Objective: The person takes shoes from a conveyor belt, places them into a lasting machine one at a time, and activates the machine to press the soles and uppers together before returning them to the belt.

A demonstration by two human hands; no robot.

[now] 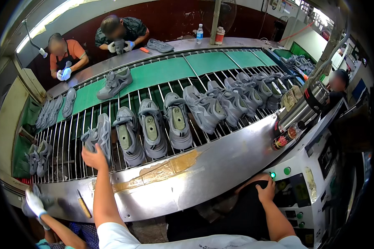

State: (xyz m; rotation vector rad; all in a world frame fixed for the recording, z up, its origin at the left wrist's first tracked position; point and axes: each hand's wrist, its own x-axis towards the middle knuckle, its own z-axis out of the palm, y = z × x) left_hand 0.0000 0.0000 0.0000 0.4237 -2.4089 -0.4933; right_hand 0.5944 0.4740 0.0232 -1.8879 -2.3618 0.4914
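My left hand [94,157] is closed round the heel end of a grey sneaker [99,136] on the metal-rod rack [75,164], with its thumb against the shoe's side. To its right stand more grey sneakers [153,128] in a row, several with pale insoles showing. My right hand [266,191] is beside my black-clothed knee [253,197], thumb apart from the fingers, with nothing visible in it. Its fingertips are close to a lit green button [273,175] on a white control panel [316,174]; whether they touch it cannot be made out.
A metal ledge [220,166] borders the rack, with a wooden-handled knife [84,204] on it. A steel flask [305,103] and a bottle [287,136] lie at right. Behind runs a green belt [153,74] with one sneaker. Gloved co-workers handle things across the belt and at lower left.
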